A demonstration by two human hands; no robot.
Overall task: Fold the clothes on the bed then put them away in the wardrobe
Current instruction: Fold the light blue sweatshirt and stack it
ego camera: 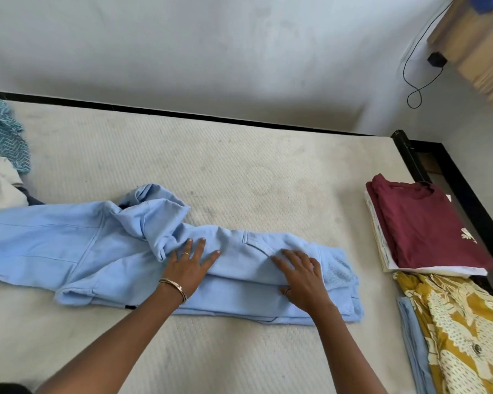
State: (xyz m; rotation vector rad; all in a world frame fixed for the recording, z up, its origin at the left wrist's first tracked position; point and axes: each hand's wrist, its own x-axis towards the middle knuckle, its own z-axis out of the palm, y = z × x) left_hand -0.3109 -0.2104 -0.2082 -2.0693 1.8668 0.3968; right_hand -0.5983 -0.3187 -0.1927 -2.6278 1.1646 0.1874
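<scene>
Both hands, left hand and right hand, press flat-fingered on the blue hoodie; best smooth toward nine o'clock before folding.

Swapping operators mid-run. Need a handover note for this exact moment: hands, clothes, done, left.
Left hand: open, flat, pressing the light blue hoodie near its bunched sleeve. No grip.
Right hand: open, flat on the hoodie's folded lower part.
Hoodie lies across the mattress, partly folded, hood end still spread out.
Done: maroon T-shirt folded on top of a pale folded garment at the right edge; yellow patterned garment nearer, over a blue piece.
Left: finish the hoodie, fold the teal patterned cloth and the rest of that pile, move everything to the wardrobe, which is not in view.
</scene>
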